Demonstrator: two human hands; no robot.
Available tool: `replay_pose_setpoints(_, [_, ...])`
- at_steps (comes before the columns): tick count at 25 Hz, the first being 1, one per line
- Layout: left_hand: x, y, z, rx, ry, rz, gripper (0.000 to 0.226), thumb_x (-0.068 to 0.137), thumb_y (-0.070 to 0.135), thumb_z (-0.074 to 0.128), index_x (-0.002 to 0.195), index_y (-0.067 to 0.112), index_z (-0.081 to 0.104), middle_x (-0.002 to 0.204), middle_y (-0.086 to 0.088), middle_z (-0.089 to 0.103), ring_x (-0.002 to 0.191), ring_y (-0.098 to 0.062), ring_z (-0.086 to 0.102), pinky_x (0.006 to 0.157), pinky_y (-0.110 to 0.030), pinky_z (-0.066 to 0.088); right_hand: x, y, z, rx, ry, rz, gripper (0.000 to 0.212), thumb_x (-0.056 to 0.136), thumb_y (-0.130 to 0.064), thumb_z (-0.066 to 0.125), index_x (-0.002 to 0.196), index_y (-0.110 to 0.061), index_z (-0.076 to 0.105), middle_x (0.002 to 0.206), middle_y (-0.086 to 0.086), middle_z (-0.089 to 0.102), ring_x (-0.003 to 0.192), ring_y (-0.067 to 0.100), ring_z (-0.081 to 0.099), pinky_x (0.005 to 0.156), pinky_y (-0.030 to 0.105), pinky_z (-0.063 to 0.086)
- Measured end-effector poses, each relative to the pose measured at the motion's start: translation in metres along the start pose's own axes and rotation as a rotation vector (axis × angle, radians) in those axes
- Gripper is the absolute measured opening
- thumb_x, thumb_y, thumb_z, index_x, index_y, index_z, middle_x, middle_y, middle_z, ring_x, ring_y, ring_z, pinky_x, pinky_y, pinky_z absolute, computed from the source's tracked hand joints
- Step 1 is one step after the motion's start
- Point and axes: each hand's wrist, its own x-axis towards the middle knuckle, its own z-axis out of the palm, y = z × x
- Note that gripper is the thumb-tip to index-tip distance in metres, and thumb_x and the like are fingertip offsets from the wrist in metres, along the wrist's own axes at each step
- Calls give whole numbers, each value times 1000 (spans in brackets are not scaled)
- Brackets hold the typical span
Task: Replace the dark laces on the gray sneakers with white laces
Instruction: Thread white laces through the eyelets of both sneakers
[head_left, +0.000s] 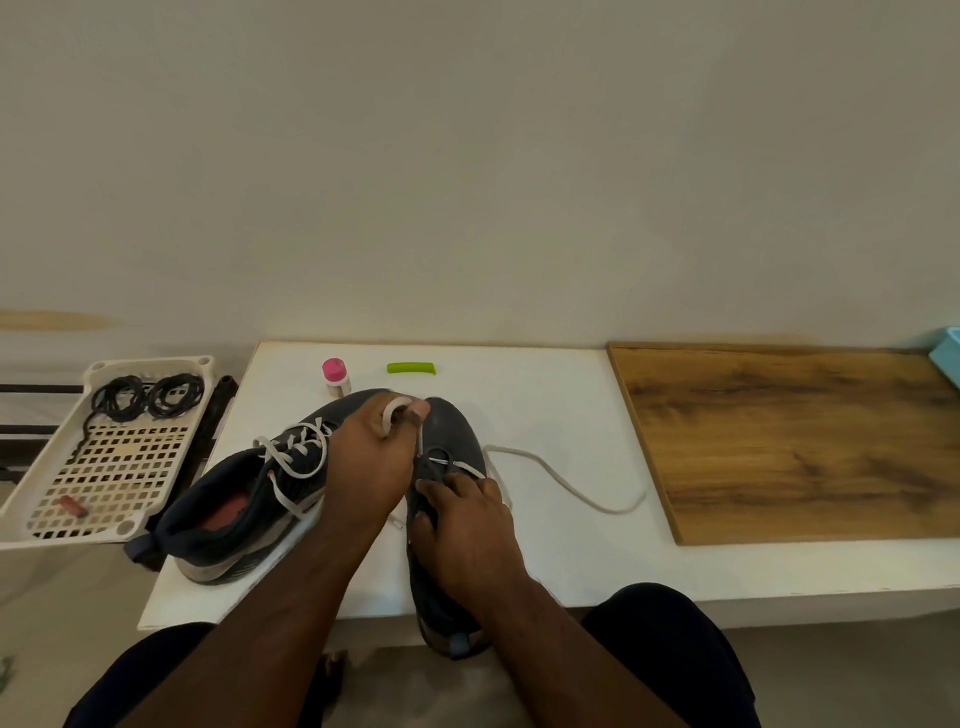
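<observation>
Home room, bare cream wall (467, 156); low white table (545, 395), wooden board (789, 441)

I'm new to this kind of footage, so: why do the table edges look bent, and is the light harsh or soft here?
Head view: the wide-angle lens bows the white table and wooden board outward toward the frame's edges; light is soft and even, with only faint shadows under the left sneaker; no glare; the left hand and white lace look slightly soft, not crisp.

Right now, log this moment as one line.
left hand: pinches white lace | right hand: holds right sneaker | left sneaker: laced white | dark laces: in tray
</observation>
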Motion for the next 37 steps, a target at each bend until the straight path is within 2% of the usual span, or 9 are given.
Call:
replay_pose_setpoints(2, [-4,8,-3,-63,36,14,10,97,27,60,89,23,63,79,18,61,81,8,59,73,-4,40,-2,-3,0,1,-13,-9,43,99,-39,40,140,-30,51,142,-2,52,131,23,41,108,40,36])
replay_pose_setpoints(7, [-3,-2,-3,-27,-91,-242,15,92,38,64,91,22,64,86,8,66,86,-12,62,78,-34,50,9,25,-43,365,103,80,30,96,-33,57,125,-28,61,114,-3,70,104,16,64,92,30,50])
replay_pose_setpoints(10, [-3,3,-10,-49,-163,-372,44,86,50,69,120,25,56,110,10,57,103,-12,54,87,-33,44,26,116,-76,-15,139,376,26,93,-14,55,117,-14,63,114,6,69,108,24,64,92,31,48])
replay_pose_setpoints(14, [2,7,-9,-58,-158,-367,52,92,33,65,137,15,47,103,-1,63,89,-12,60,73,-27,46,25,153,-77,-301,-169,584,19,88,-14,55,72,-17,46,89,7,57,101,31,64,78,35,50])
replay_pose_setpoints(19, [-2,3,-15,-258,-254,-612,23,91,19,69,109,12,57,88,-7,60,72,-16,54,64,-31,47,28,131,-61,-241,-105,516,14,92,-23,54,103,-17,59,96,-2,59,89,19,58,84,34,51])
replay_pose_setpoints(23, [-7,-3,-27,-423,-312,-729,14,88,0,69,95,8,60,95,-13,63,83,-21,61,77,-33,57,25,137,-57,-219,-117,510,19,95,-27,59,108,-14,56,110,1,63,98,21,62,85,33,51])
replay_pose_setpoints(28, [-15,-16,-20,-170,-469,-668,14,81,-4,73,89,8,71,92,-15,72,88,-26,71,82,-39,61,20,137,-56,-237,-184,529,23,94,-21,57,115,-12,59,116,3,63,106,21,61,88,28,49])
replay_pose_setpoints(31, [-16,-15,-17,-86,-503,-654,3,84,3,73,87,1,72,76,-11,69,65,-16,64,63,-26,55,22,132,-59,16,-130,602,20,95,-20,52,108,-8,61,107,8,66,87,20,61,81,31,53])
replay_pose_setpoints(37, [-11,-1,-25,-131,-481,-736,16,93,18,62,92,5,70,68,-2,57,50,-9,43,49,-22,31,8,66,-82,1159,38,590,17,99,-2,52,112,-12,58,95,21,67,67,25,68,57,29,57])
